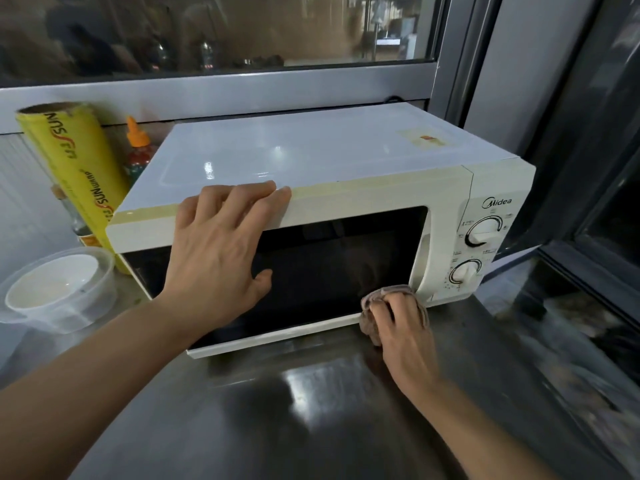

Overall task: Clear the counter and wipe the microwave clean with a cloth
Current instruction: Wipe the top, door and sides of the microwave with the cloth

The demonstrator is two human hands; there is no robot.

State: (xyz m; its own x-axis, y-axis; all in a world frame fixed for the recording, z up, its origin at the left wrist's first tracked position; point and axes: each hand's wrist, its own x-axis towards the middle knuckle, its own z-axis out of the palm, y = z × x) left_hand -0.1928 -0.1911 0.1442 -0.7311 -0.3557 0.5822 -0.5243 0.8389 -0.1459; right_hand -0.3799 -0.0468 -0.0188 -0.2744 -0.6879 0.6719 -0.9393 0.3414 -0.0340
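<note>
Two bare hands work on one white Midea microwave (311, 157) standing on the steel counter (311, 410). Left hand (221, 251) lies flat, fingers straight and spread, palm on the dark door glass and fingertips over the top front edge. Right hand (398, 323) curls around one bunched brownish cloth (372, 323), pressing it to the door's lower right corner. Two dials sit on the control panel. Left of the microwave stand one yellow cling-wrap roll (72, 168), one orange-capped sauce bottle (136, 150) and one clear plastic container (59, 289).
</note>
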